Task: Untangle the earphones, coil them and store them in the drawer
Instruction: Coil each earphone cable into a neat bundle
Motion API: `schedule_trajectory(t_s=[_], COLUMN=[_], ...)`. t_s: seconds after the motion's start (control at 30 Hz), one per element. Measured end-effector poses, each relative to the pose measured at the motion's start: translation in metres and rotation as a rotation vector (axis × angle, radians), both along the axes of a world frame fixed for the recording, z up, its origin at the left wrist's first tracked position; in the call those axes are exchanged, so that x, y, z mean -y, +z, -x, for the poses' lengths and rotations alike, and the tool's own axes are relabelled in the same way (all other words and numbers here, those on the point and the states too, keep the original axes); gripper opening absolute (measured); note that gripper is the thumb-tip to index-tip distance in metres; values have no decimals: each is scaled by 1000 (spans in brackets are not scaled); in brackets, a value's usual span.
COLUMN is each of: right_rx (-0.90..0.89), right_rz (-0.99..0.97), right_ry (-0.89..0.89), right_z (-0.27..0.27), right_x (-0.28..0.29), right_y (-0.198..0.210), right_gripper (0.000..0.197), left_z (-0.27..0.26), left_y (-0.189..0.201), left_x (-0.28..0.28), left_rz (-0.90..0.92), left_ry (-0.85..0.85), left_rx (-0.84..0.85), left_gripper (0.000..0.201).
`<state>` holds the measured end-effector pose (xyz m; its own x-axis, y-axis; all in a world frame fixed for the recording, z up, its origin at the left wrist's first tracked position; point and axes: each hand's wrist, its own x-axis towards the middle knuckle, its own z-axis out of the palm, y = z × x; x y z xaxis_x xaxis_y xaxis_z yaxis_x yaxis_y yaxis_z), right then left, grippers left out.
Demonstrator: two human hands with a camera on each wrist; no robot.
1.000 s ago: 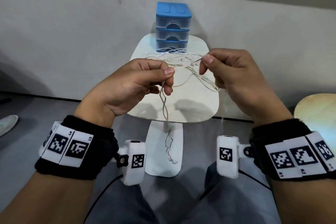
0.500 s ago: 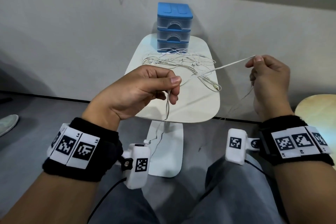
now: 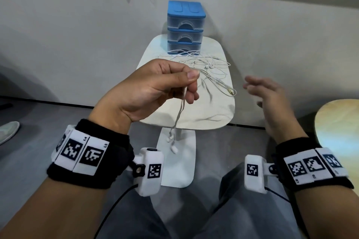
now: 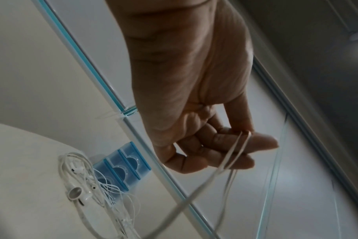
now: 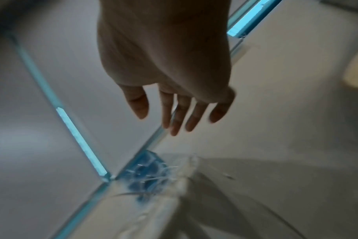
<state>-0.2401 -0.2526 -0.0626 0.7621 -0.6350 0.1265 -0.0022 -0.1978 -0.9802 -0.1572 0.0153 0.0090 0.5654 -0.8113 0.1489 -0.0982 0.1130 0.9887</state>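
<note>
While left hand (image 3: 147, 91) pinches earphones (image 3: 179, 110), right hand (image 3: 272, 99) empty beside table (image 3: 223, 114)

The earphones (image 3: 204, 68) I pinch are thin, smooth white plastic-coated cable, one bud faced with dull metal mesh. My drawer unit (image 3: 185, 27) is glossy plastic, translucent fronts under an opaque blue lid, on a smooth, satin white table (image 3: 213, 114).

- The left hand (image 3: 149, 91) is raised, with its fingers curled and a cord (image 3: 179, 110) pinched between thumb and forefinger.
- The right hand (image 3: 270, 101) is held apart to the right, blurred, with its fingers (image 5: 179, 113) spread and nothing gripped.
</note>
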Motion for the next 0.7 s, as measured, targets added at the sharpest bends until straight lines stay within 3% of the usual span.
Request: schedule_trajectory(t_s=[0.13,0.23,0.3,0.4,0.7], right_rx=[179,111,78,44,292], right_rz=[68,158,159,205,390], right_ry=[635,895,893,791,341], right_z=[5,1,-1,-3,-8], right_x=[-54,-75,-81,-78,-57], right_y=[51,60,64,67,98], right_gripper=[33,14,9,19,25], left_z=[2,1,-1,-3,-1], left_y=[3,5,4,2,-16], left_x=[10,10,7,1,-9], left_rz=[-46,-52,-63,-65,-10], left_ry=[37,76,116,164,18], left_rx=[31,37,47,45,20], left_gripper=[25,26,28,30,33])
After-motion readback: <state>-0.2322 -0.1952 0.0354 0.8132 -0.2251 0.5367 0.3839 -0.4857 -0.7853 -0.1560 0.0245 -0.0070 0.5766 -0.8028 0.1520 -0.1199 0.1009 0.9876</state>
